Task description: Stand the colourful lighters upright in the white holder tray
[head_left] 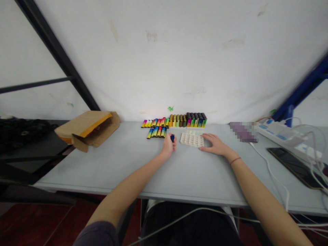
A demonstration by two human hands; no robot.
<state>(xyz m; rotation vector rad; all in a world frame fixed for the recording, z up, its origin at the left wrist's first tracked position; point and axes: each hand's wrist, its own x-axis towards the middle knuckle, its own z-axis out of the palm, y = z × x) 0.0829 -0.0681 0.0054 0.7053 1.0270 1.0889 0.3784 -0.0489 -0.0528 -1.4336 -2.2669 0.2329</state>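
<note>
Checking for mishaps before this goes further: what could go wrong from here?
1. The left hand, holding a blue tube, is close to the lying tubes; a brush could set them rolling.
2. The right hand is at one end of the white tray, so pressing on the other end might shift it.
3. The upright tubes stand close together behind the tray; a backward shove could topple several.

Left fingers (174,146) are curled — right fingers (210,136) spread.
</note>
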